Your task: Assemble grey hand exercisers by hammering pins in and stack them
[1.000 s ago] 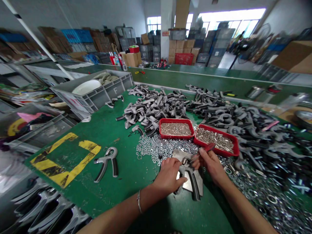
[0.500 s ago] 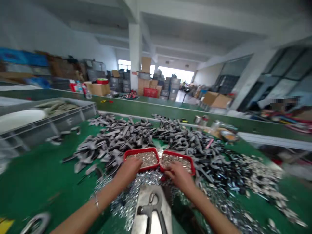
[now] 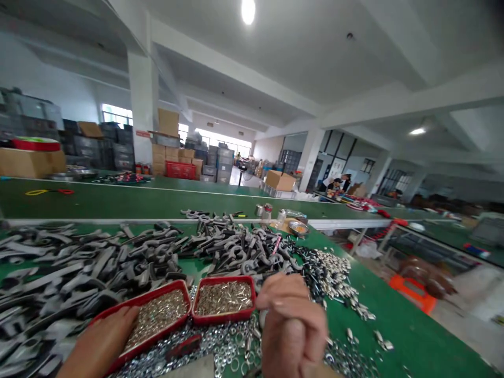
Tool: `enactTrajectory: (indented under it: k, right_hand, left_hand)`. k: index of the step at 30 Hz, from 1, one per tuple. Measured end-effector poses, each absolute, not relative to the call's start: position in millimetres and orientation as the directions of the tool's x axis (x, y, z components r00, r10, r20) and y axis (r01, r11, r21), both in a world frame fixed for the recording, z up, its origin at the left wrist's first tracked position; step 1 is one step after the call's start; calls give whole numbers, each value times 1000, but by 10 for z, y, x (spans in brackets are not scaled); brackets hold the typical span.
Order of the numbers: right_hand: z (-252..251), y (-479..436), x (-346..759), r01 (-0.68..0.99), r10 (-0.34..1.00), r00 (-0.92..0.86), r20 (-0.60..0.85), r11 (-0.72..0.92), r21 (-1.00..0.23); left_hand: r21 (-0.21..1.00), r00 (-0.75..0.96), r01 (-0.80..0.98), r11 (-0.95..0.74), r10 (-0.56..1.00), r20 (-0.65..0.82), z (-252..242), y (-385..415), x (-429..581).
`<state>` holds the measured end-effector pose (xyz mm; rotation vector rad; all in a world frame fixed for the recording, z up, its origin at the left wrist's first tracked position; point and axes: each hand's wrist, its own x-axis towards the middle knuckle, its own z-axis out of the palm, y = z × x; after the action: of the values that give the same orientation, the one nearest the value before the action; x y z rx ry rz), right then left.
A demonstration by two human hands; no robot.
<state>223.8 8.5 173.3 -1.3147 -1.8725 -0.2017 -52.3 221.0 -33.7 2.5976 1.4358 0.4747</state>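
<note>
My left hand (image 3: 103, 336) lies over the near left side of a red tray (image 3: 188, 310) filled with small shiny metal pins (image 3: 159, 315). Its fingers are pressed together and bent, with the tips at the pins; anything between them is hidden. Raised close to the camera, my right hand (image 3: 291, 328) is closed with the fingers curled in, and I cannot see what is inside. Just left of it stands a second red tray (image 3: 223, 319) of similar pins (image 3: 224, 297). Metal rings and nuts (image 3: 232, 344) are spread in front of both trays.
Grey curved tool handles (image 3: 114, 262) are heaped behind and left of the trays. Black parts and silvery pieces (image 3: 331, 273) lie to the right. A metal plate (image 3: 192, 367) shows at the bottom edge. Jars (image 3: 266, 212) and a bowl (image 3: 298, 228) stand farther back.
The view has swung right and closer to the trays. My right hand has left the right tray and come up closed toward the camera. My left hand remains at the left tray.
</note>
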Motion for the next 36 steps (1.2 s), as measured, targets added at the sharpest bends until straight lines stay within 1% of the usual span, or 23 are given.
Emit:
enactTrajectory:
  k: [2, 3, 5, 7, 10, 12, 15, 16, 18, 21, 25, 27, 29, 33, 36]
  right_hand:
    - [1507, 171, 2282, 937, 817, -176, 549, 310, -162]
    - [1395, 284, 2275, 945, 856, -219, 469, 306, -118]
    - [1208, 579, 2214, 932, 886, -269, 377, 338, -128]
    - [1053, 927, 2122, 934, 909, -268, 319, 326, -145]
    - [832, 1456, 1983, 925, 919, -325, 222, 358, -130]
    - [711, 1700, 1907, 922, 917, -361, 170, 378, -82]
    - [584, 1852, 1826, 923, 917, -382, 110, 383, 13]
    - [549, 1869, 1807, 924, 919, -383, 93, 380, 42]
    - [484, 1885, 1778, 923, 922, -381, 70, 374, 92]
    - [406, 1887, 1762, 915, 919, -389, 62, 378, 142]
    - [350, 1864, 1747, 896, 900, -430, 76, 415, 161]
    - [336, 1857, 1729, 888, 892, -446, 76, 431, 158]
    - [330, 1857, 1713, 888, 891, -447, 73, 433, 153]
    - [342, 1863, 1718, 898, 900, -431, 67, 420, 133]
    - [351, 1875, 1736, 900, 900, -432, 60, 426, 95]
  left_hand:
    - [274, 499, 789, -550, 834, 237, -99, 2085, -448]
    - [240, 528, 776, -583, 810, 257, 80, 1965, -408]
    - [214, 523, 783, -584, 805, 281, 455, 1684, -326]
    - [186, 497, 814, -550, 825, 269, 699, 1471, -261]
    - [166, 440, 863, -477, 871, 218, 739, 1267, -284]
    - [246, 443, 838, -486, 871, 212, 674, 1052, -321]
    - [418, 482, 749, -515, 855, 190, 569, 632, -283]
    - [450, 504, 727, -519, 848, 164, 532, 507, -248]
    - [470, 562, 697, -542, 820, 111, 458, 323, -163]
    - [401, 628, 690, -603, 774, 84, 359, 219, -36]
    - [209, 685, 701, -682, 725, 69, 289, 256, 65]
    - [135, 705, 694, -707, 706, 68, 277, 282, 89]
    - [89, 719, 686, -722, 692, 74, 270, 296, 102]
    - [36, 744, 661, -749, 661, 98, 252, 294, 123]
    - [-46, 794, 606, -794, 601, 93, 241, 283, 178]
